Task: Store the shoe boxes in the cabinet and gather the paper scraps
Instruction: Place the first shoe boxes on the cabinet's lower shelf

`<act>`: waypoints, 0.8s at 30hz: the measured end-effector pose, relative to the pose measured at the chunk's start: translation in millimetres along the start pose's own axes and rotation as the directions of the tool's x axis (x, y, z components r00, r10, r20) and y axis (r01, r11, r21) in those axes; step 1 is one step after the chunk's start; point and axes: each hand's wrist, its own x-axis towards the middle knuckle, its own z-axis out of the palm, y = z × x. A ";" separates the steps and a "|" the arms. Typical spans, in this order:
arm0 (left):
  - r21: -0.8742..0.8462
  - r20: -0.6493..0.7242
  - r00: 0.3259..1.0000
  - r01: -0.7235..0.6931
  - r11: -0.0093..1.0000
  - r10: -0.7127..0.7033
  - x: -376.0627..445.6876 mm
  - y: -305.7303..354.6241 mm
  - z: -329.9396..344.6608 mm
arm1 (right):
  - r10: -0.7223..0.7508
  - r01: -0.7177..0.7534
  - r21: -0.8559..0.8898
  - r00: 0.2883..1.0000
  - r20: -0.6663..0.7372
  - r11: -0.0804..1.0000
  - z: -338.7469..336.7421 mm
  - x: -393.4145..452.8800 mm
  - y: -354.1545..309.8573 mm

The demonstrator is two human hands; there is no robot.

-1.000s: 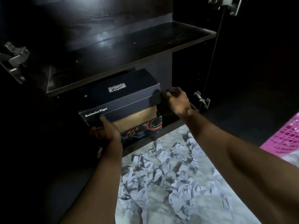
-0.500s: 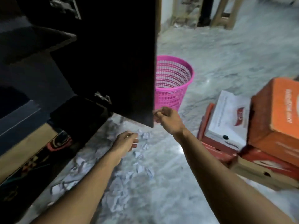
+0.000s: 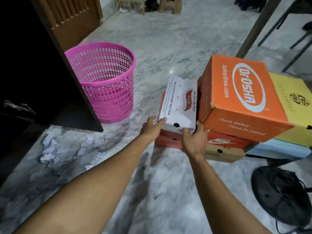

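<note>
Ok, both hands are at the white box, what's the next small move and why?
Probably close both hands on the white box and lift it straight up: left hand and right hand flank its near end, it tops a red box, and the orange box crowds it.

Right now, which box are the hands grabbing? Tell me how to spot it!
Find the big orange Dr.OSHA box on the marble floor. Just left of it, atop a red box, sits the white Skechers box, with the left hand and right hand at its near end. It's the only white one.
</note>
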 end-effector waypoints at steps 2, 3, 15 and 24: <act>-0.038 0.027 0.999 0.024 0.999 -0.023 8.5 3.9 12.0 | 0.045 -0.045 0.074 0.999 -0.002 0.996 6.1 2.3 0.4; -0.059 0.029 0.999 0.025 0.998 -0.024 10.0 3.6 16.1 | 0.058 -0.057 0.101 0.998 -0.011 0.993 8.9 3.4 1.4; -0.363 -0.020 1.000 -0.014 0.932 0.007 -22.3 -71.4 -45.1 | 0.167 -0.190 0.334 0.981 0.098 0.923 18.8 1.7 17.6; -0.280 0.206 0.978 0.097 0.955 -0.039 -87.9 -143.7 -172.0 | 0.164 -0.438 0.485 0.846 0.508 0.757 57.2 -41.5 13.3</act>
